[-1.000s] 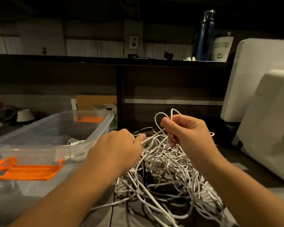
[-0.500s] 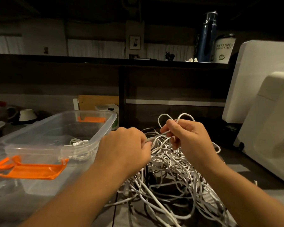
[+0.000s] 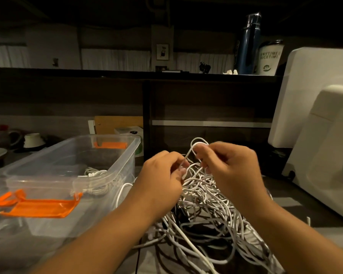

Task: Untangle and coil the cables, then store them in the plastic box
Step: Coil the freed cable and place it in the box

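Head camera is showing the right hand (image 3: 232, 171) pinching a white cable loop (image 3: 199, 140) between curled fingers and thumb, while the left hand (image 3: 160, 180) is pinching what looks like the same strand just beside it. Both are working right above the tangled cables (image 3: 212, 214) heaped on the table. Untangling seems to be the step in hand; next, the strand likely needs drawing free without tightening knots. One coiled cable (image 3: 93, 173) is lying inside the plastic box (image 3: 118, 169), just left of the left hand.
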A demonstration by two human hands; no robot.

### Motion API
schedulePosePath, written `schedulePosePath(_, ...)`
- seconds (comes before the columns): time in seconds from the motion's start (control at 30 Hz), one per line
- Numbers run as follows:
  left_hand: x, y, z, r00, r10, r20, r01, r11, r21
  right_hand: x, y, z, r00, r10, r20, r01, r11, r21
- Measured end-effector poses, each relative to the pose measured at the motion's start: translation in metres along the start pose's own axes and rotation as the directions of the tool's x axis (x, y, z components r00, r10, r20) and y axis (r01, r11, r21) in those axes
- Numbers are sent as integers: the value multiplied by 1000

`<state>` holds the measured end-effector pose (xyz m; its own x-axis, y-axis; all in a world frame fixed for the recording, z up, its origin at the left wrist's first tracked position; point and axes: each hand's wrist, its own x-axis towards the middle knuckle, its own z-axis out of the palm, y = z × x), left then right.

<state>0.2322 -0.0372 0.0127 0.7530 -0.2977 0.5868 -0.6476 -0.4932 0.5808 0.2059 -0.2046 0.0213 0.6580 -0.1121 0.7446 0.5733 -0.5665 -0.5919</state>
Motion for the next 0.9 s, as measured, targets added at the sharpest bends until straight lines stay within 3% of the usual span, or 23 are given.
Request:
schedulePosePath(0.1, 2, -1, 0, 990, -138, 40, 144, 957, -250, 7, 7, -2, 995, -56, -82, 41, 984, -174)
schedulePosePath(0.27, 7, 6, -4, 949, -260, 180, 316, 760, -568, 5, 11, 2, 980, 133, 150, -120, 988, -95)
schedulePosePath(0.43, 1, 14, -7, 883, -101, 459, 416, 623, -662, 5, 4, 2, 994, 54, 90, -44, 992, -116)
schedulePosePath(0.53, 0, 15, -4, 904, -85, 419, 407, 474, -781, 0, 9, 9, 972, 107, 208, -91, 992, -85)
schedulePosePath(0.6, 2, 11, -5, 921, -123, 369, 384, 429, -817, -5, 10, 16, 935, 143, 326, -111, 987, -113)
schedulePosePath(0.9, 7, 13, -14, 935, -270, 228, 306, 295, -905, -8, -9, 18, 844, 98, 528, 163, 890, -426)
